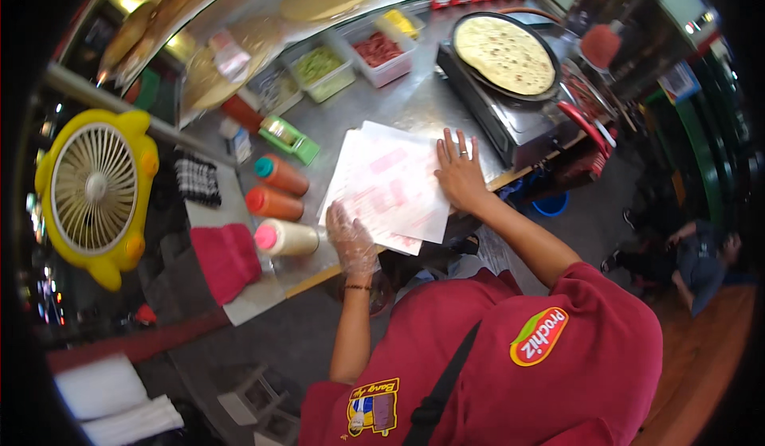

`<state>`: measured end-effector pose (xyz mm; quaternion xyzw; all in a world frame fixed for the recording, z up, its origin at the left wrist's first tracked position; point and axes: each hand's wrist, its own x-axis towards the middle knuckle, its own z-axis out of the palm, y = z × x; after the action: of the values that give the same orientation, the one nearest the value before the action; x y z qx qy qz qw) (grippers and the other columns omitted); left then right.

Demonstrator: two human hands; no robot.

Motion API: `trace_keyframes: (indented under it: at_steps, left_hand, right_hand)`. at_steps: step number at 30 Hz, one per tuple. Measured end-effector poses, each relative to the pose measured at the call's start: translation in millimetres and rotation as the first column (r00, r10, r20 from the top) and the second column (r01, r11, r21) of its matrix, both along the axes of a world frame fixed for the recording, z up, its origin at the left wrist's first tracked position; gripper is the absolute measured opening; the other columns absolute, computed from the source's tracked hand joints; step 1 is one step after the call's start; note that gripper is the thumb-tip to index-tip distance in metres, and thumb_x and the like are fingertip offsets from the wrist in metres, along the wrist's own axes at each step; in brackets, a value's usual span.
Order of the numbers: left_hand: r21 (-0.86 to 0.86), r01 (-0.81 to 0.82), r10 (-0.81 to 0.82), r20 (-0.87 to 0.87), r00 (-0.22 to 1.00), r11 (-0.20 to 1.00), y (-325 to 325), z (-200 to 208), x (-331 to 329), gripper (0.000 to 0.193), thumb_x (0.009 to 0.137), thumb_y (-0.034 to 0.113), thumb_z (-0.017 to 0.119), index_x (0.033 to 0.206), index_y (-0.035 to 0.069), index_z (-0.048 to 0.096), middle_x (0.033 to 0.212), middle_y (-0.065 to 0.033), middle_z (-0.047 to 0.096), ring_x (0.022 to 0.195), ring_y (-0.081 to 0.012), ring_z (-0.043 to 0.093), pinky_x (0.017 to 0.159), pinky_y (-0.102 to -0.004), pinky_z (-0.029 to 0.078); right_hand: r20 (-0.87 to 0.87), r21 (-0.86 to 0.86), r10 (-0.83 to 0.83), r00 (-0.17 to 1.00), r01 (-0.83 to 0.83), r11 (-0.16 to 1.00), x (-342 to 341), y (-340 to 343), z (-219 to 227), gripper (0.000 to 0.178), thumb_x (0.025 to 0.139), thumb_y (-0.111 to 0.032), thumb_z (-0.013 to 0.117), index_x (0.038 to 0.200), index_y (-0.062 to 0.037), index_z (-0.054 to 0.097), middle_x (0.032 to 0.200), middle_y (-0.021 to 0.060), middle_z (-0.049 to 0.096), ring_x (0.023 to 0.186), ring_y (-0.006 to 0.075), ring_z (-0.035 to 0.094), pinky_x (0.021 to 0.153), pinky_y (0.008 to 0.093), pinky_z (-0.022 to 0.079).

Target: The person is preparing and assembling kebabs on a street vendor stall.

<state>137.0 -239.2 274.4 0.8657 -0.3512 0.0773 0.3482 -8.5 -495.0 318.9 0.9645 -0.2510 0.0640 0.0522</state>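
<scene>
A stack of white wrapping paper sheets with faint pink print lies on the steel counter in front of me, its sheets slightly fanned. My right hand, bare with a ring on one finger, rests flat with fingers spread on the stack's right edge. At the lower left corner of the stack is my left hand, in a clear plastic glove, its fingers extended along the paper's edge. Just left of that hand lie a cream sauce bottle with a pink cap, an orange-red bottle and another with a teal cap.
A flatbread sits in a black pan on a portable stove at the right. Tubs of shredded green filling and red meat stand behind the paper. A green tape dispenser and a yellow fan are at the left.
</scene>
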Motion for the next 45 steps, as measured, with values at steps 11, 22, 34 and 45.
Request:
trace_keyframes:
  at_steps: [11, 22, 34, 45]
  left_hand:
    - [-0.123, 0.018, -0.016, 0.021, 1.000, 0.992, 21, -30, 15, 0.045, 0.101, 0.010, 0.059, 0.144, -0.004, 0.054, 0.144, -0.0240, 0.057, 0.136, -0.0387, 0.051, 0.119, -0.0462, 0.037]
    - [-0.178, -0.506, 0.484, -0.151, 0.862, 0.844, -25, 34, -61, 0.046, 0.105, 0.024, 0.059, 0.139, -0.006, 0.056, 0.139, -0.0239, 0.059, 0.131, -0.0384, 0.055, 0.113, -0.0494, 0.041]
    - [-0.232, -0.705, 0.666, -0.232, 0.709, 0.670, -33, 36, -159, 0.039, 0.107, 0.020, 0.060, 0.137, -0.003, 0.057, 0.132, -0.0217, 0.061, 0.120, -0.0318, 0.063, 0.103, -0.0426, 0.051]
    - [-0.161, -0.718, 0.703, -0.147, 0.696, 0.677, -21, 10, -196, 0.039, 0.103, 0.026, 0.063, 0.128, -0.003, 0.063, 0.122, -0.0201, 0.065, 0.109, -0.0320, 0.066, 0.095, -0.0430, 0.054]
  right_hand:
    - [0.338, 0.221, 0.317, 0.886, -0.402, 0.889, -27, -40, 62, 0.070, 0.098, -0.044, 0.064, 0.152, -0.0035, 0.048, 0.157, 0.0231, 0.044, 0.144, 0.0422, 0.042, 0.121, 0.0571, 0.029]
    - [0.291, 0.007, -0.252, 0.923, 0.262, 0.965, -276, -397, 67, 0.049, 0.095, -0.037, 0.070, 0.126, 0.0005, 0.062, 0.111, 0.0222, 0.072, 0.100, 0.0402, 0.069, 0.086, 0.0468, 0.053]
    - [0.150, 0.737, -0.100, 0.984, -0.044, 0.674, -118, -491, 142, 0.065, 0.097, -0.058, 0.065, 0.089, 0.0059, 0.075, 0.067, 0.0068, 0.065, 0.062, 0.0168, 0.057, 0.059, 0.0397, 0.047]
    - [0.353, 0.193, 0.411, 0.840, -0.496, 0.847, -119, -372, 225, 0.041, 0.095, -0.043, 0.073, 0.104, -0.0037, 0.064, 0.081, 0.0183, 0.070, 0.075, 0.0405, 0.068, 0.068, 0.0495, 0.051]
